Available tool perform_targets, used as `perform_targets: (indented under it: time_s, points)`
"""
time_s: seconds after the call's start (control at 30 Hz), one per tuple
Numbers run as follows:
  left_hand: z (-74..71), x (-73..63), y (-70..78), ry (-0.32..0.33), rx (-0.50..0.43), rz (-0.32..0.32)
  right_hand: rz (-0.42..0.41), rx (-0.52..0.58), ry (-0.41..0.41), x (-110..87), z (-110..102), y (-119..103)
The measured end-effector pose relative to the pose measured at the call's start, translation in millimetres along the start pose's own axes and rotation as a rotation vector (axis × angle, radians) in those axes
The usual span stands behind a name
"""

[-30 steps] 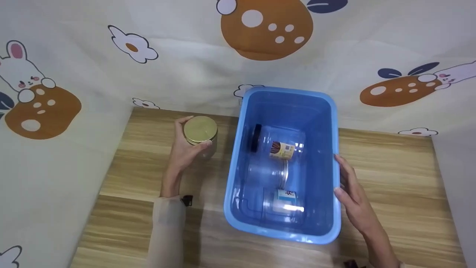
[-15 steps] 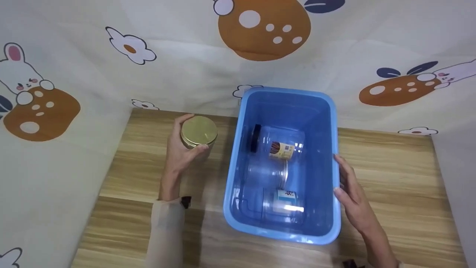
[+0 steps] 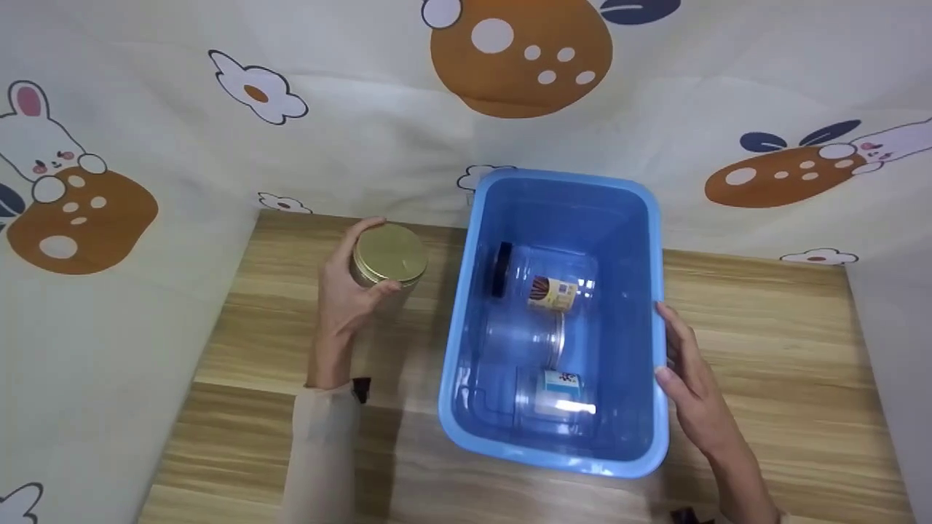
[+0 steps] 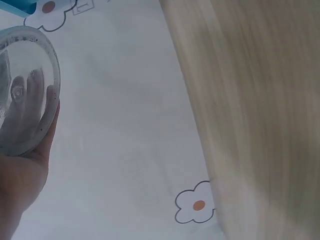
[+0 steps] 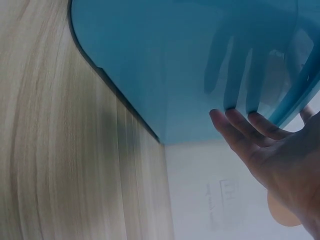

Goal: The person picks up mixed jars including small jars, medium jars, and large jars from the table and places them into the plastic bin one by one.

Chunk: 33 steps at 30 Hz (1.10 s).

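Observation:
My left hand [image 3: 342,291] grips a clear jar with a gold lid [image 3: 392,252], its thumb and fingers round the side just below the lid. In the left wrist view the clear round base of the jar [image 4: 30,90] faces the camera, raised off the table, and fingers show through it. My right hand [image 3: 692,378] holds the right rim of a blue plastic bin [image 3: 659,240], thumb at the rim and fingertips against the outer wall. Inside the bin lie a black-lidded jar [image 3: 553,262], a plain clear jar [image 3: 520,338] and a jar with a blue label [image 3: 553,400].
A wood-grain table [image 3: 247,327] bears the bin. Behind and at the sides hangs a pale cloth [image 3: 349,145] printed with rabbits, orange shapes and flowers, and the bin's far end stands close to it.
My left hand has shifted slightly left with the gold-lidded jar. The right hand, the bin and the jars in it have stayed put.

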State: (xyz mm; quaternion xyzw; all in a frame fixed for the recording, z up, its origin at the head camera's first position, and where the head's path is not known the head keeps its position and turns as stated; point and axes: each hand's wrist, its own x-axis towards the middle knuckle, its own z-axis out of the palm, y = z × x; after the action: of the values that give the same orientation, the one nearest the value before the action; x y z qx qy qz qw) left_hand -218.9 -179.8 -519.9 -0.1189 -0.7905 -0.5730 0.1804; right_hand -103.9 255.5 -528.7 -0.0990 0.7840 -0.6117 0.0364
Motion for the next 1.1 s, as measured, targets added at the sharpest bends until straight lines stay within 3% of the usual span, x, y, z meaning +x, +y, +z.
perform_targets:
  time_s: [0.2,0.63,1.1]
  points:
    - [-0.2,2.4,8.8,-0.008,0.049,0.059,0.016,-0.010,0.003,-0.3,0,1]
    - [-3.6,5.6,25.5,-0.028,0.147,0.082,0.028,0.018,0.009,-1.1,0,1]
    - [2.6,9.1,49.3,-0.061,0.208,0.220,0.001,0.039,0.002,0.0,2,-2]
